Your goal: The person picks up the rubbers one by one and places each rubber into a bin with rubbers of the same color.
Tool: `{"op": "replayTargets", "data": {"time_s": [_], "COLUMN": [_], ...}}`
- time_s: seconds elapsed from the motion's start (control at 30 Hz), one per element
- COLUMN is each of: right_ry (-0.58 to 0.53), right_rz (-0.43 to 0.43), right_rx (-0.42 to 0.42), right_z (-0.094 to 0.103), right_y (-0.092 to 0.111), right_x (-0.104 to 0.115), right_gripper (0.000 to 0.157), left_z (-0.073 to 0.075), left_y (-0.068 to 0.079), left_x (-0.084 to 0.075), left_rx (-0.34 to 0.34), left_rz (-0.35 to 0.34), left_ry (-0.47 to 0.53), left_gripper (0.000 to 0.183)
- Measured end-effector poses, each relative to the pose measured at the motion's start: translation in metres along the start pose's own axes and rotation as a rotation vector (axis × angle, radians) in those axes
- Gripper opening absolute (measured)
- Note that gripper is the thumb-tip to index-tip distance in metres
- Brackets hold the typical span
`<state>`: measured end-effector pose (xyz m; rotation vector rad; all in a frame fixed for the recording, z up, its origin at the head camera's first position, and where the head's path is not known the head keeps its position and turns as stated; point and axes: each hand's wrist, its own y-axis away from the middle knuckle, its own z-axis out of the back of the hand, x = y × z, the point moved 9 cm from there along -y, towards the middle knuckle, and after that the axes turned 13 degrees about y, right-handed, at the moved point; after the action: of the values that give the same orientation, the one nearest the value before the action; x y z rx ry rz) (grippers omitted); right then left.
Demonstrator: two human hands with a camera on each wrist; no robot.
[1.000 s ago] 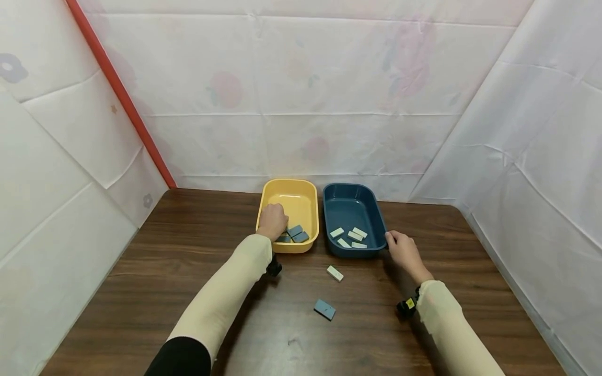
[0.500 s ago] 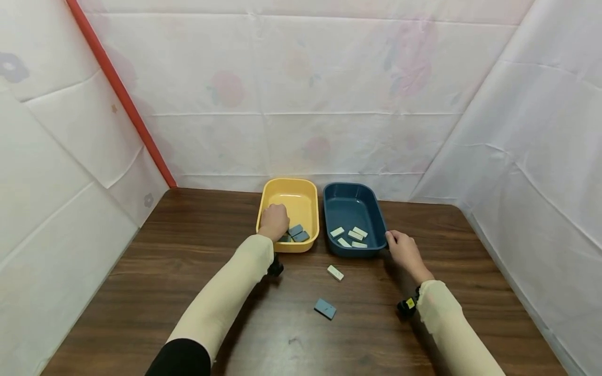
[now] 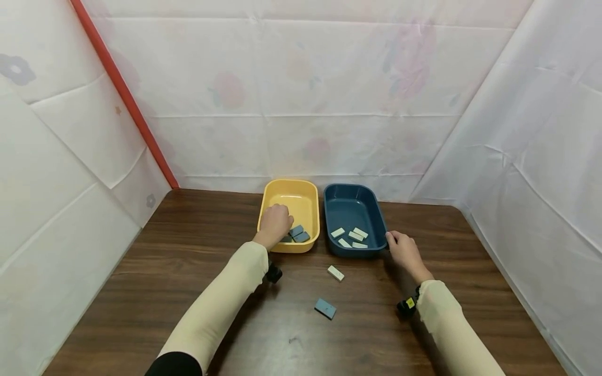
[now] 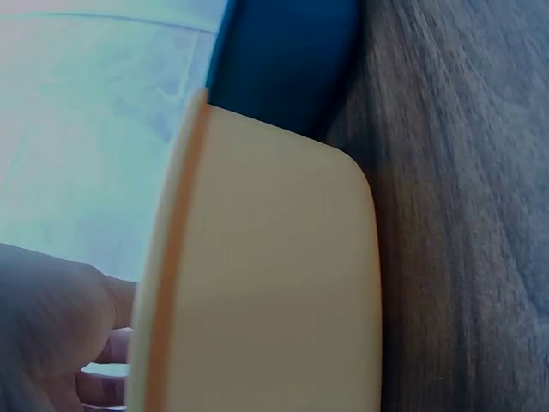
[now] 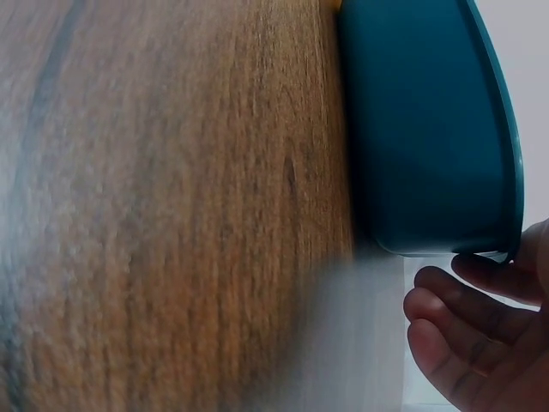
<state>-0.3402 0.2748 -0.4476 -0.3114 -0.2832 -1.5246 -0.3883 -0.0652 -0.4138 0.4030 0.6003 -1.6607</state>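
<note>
My left hand reaches over the front left of a yellow plastic bin, fingers pointing down inside it. In the left wrist view the bin's wall hides the fingertips, so I cannot tell whether they hold a tile. Several blue-grey domino-like tiles lie beside that hand. With thumb and index finger, my right hand pinches the front right rim of a dark blue bin; its other fingers curve loosely below in the right wrist view. Several white tiles lie in the blue bin's front part.
On the wooden table, a white tile lies in front of the bins, and a blue-grey tile lies nearer to me. The bins stand side by side near the back edge, before a white patterned sheet.
The left hand has shifted slightly right within the yellow bin, and its wrist has tilted. My right hand keeps its place at the blue bin's rim. The loose tiles lie as before.
</note>
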Motion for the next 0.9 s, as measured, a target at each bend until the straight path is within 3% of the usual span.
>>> {"op": "replayTargets", "data": {"time_s": [0.2, 0.47, 0.9], "right_ry": [0.001, 0.004, 0.001], "right_rz": [0.006, 0.011, -0.007], "right_rx": [-0.013, -0.028, -0.02], "right_z": [-0.001, 0.004, 0.001], "right_y": [-0.002, -0.003, -0.006], "right_x": [-0.002, 0.001, 0.001], "right_gripper": [0.042, 0.04, 0.043], "left_z": [0.01, 0.025, 0.047], "left_y": [0.008, 0.02, 0.015], "left_x": [-0.005, -0.012, 0.0], "left_rx": [-0.067, -0.145, -0.132], "left_rz": [-0.028, -0.045, -0.027], "left_ry": [0.057, 0.104, 0.115], "left_gripper": [0.022, 0.023, 0.025]}}
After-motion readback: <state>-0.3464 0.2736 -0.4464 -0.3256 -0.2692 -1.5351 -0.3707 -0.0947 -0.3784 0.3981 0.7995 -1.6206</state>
